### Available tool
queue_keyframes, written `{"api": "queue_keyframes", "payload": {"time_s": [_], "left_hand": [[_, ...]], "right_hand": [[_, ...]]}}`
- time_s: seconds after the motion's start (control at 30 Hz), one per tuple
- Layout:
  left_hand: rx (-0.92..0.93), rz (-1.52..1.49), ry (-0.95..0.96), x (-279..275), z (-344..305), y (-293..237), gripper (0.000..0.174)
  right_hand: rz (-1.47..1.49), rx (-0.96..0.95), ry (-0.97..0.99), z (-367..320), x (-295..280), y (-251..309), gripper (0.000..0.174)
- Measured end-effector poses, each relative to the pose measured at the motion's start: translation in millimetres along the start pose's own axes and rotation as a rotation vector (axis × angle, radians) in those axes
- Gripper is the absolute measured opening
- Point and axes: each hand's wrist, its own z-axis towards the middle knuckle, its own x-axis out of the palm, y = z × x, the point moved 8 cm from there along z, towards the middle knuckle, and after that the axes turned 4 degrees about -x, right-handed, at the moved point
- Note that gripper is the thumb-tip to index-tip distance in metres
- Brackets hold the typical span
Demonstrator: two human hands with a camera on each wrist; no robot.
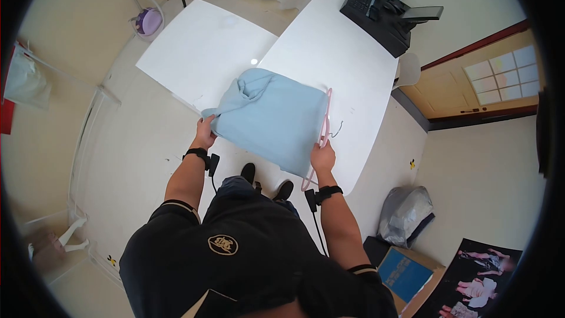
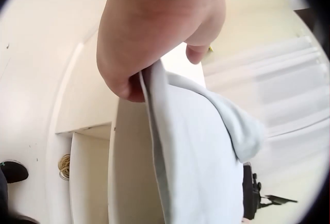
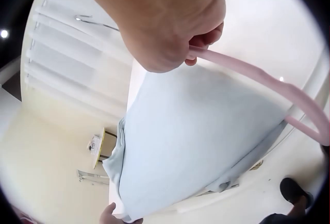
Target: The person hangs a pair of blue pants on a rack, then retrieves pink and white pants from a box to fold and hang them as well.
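Observation:
A light blue garment (image 1: 276, 121) lies spread over the front edge of the white table, bunched at its far left corner. My left hand (image 1: 205, 133) pinches its near left edge; in the left wrist view the fabric (image 2: 180, 146) hangs from between the fingers and thumb. My right hand (image 1: 322, 158) grips a pink clothes hanger (image 1: 328, 112) along the garment's right side. The hanger's metal hook (image 1: 338, 130) points right, over the tabletop. In the right wrist view, the hanger's pink bar (image 3: 247, 69) runs out of my curled fingers, and its far end meets the cloth.
Two white tables (image 1: 206, 47) adjoin here. A black case with a keyboard (image 1: 376, 15) stands at the back right of the larger one (image 1: 312, 41). A plastic-wrapped bundle (image 1: 403, 215) and a cardboard box (image 1: 426, 285) sit on the floor to the right.

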Motion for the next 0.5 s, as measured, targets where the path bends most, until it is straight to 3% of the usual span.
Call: {"api": "queue_keyframes", "payload": {"time_s": [0.03, 0.07, 0.13, 0.17, 0.23, 0.27, 0.33, 0.37, 0.43, 0.5], "left_hand": [[-0.001, 0.007, 0.028, 3, -3, 1, 0.070], [-0.001, 0.000, 0.024, 6, -5, 3, 0.070], [0.196, 0.090, -0.210, 0, -12, -13, 0.067], [0.197, 0.084, -0.212, 3, -13, -18, 0.067], [0.464, 0.250, -0.148, 19, -19, -50, 0.060], [0.465, 0.247, -0.151, 25, -19, -58, 0.060], [0.690, 0.456, -0.064, 57, -36, -88, 0.060], [0.691, 0.455, -0.070, 69, -45, -100, 0.060], [0.943, 0.495, 0.036, 110, -84, -134, 0.060], [0.891, 0.351, 0.010, 116, -107, -153, 0.058]], "right_hand": [[-0.003, -0.006, 0.005, 0, 2, 0, 0.033], [-0.005, -0.014, 0.008, 0, 3, 1, 0.034], [-0.005, -0.016, 0.012, 0, 1, 7, 0.034], [-0.002, -0.006, 0.018, -1, 2, 8, 0.034], [0.006, -0.010, -0.004, 0, 4, 4, 0.033], [0.017, -0.010, -0.029, 2, 5, 0, 0.033], [0.047, -0.006, -0.049, 6, 5, -9, 0.032], [0.080, 0.000, -0.072, 9, 3, -14, 0.032], [0.137, -0.034, -0.088, 14, 0, -20, 0.032], [0.198, -0.101, -0.108, 20, -4, -21, 0.033]]}}
